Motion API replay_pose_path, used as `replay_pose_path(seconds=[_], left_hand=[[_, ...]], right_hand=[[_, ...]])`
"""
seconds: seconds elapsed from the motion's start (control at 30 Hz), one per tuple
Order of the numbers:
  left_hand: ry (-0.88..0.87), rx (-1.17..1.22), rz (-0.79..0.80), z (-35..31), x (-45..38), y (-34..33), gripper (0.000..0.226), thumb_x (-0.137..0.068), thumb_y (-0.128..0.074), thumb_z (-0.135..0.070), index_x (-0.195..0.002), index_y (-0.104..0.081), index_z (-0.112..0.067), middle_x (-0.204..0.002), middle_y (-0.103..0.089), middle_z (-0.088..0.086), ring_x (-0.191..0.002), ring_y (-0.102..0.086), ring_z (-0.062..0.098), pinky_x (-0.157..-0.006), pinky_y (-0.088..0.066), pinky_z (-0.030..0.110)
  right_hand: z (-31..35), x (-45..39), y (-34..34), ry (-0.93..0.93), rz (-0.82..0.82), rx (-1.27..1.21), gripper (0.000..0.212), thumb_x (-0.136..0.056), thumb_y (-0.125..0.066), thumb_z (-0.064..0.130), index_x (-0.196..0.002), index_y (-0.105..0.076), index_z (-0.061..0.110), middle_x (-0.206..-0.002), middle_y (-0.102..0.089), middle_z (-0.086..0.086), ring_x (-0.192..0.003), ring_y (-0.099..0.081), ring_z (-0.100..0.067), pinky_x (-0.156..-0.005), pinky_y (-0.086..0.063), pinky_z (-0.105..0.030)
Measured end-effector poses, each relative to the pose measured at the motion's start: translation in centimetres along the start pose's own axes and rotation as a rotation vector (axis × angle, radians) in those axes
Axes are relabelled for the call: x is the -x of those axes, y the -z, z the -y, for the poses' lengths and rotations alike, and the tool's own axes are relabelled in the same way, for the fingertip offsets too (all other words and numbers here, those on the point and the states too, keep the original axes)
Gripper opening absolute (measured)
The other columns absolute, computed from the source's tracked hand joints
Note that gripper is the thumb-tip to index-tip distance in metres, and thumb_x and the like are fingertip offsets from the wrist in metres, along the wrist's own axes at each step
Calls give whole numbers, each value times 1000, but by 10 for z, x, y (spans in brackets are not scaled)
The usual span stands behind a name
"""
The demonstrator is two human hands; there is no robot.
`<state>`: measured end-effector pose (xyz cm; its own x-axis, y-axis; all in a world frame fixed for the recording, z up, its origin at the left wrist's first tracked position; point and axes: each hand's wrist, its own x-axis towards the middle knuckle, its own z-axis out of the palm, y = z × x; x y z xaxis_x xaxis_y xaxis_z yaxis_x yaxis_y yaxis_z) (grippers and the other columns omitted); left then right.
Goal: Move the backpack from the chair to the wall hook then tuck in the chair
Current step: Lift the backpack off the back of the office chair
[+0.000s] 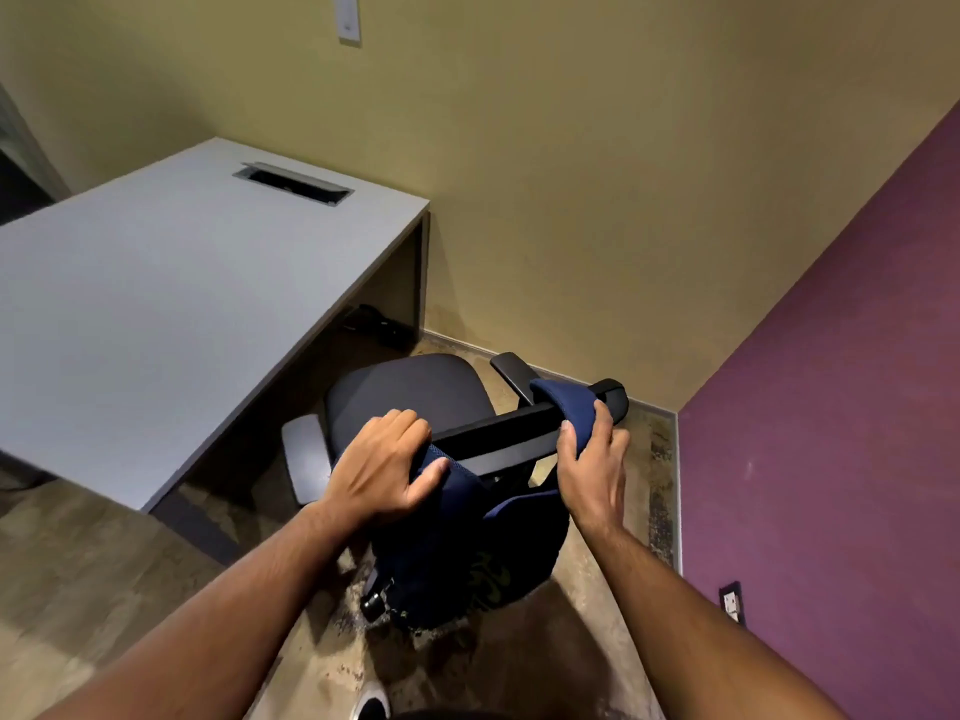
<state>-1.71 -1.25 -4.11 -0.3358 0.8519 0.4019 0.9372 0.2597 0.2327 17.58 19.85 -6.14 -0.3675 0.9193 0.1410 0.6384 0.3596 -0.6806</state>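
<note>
A dark blue backpack [467,553] hangs down the back of a black office chair [410,392], its two shoulder straps looped over the top of the backrest [504,433]. My left hand [384,470] grips the left strap where it crosses the backrest. My right hand [592,459] pinches the right strap [569,407] near the backrest's right end. The chair stands pulled out from the grey desk [171,293], seat facing the desk and the tan wall. No wall hook is in sight.
The purple wall [831,407] with an outlet [732,602] runs along the right. A cable slot [293,181] sits in the desk top. Dark cables lie under the desk [374,324]. A chair caster [374,602] and my white shoe [371,701] are on the worn floor.
</note>
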Motion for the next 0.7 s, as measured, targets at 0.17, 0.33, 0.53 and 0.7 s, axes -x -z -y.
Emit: replay_pose_path(seconds=[0.17,0.33,0.53,0.7], left_hand=[[31,-157,-2,-14,3,15,34,-93,-55,-45,-77,-42,-18,-76,-46,2,-72,-44,26,-68,-36,42],[127,-336,71,-32,5,36,38,-94,-53,-42,-67,-48,-16,-66,-54,6,-66,-53,31,-64,-37,44],[211,-371,49,-67,6,47,43,-95,-48,-41,-59,-46,-17,-59,-56,6,-60,-56,32,-62,-31,39],[274,-330,18,-106,5,47,45,-96,-48,-42,-59,-46,-16,-59,-60,6,-60,-57,33,-60,-30,37]], right_hand=[[-4,-6,7,83,-10,73,62,-104,-40,50,-157,-28,20,-118,-47,-18,-88,-61,-39,-67,-49,-39],[-4,-15,20,135,-61,27,56,-104,-46,44,-151,-36,14,-117,-52,-24,-90,-61,-45,-69,-46,-40],[-3,-35,40,163,-43,-35,59,-104,-44,49,-151,-31,17,-134,-47,-24,-105,-60,-49,-83,-54,-52],[-9,-50,62,228,-71,-90,56,-102,-51,46,-146,-32,16,-128,-47,-22,-95,-62,-47,-73,-46,-41]])
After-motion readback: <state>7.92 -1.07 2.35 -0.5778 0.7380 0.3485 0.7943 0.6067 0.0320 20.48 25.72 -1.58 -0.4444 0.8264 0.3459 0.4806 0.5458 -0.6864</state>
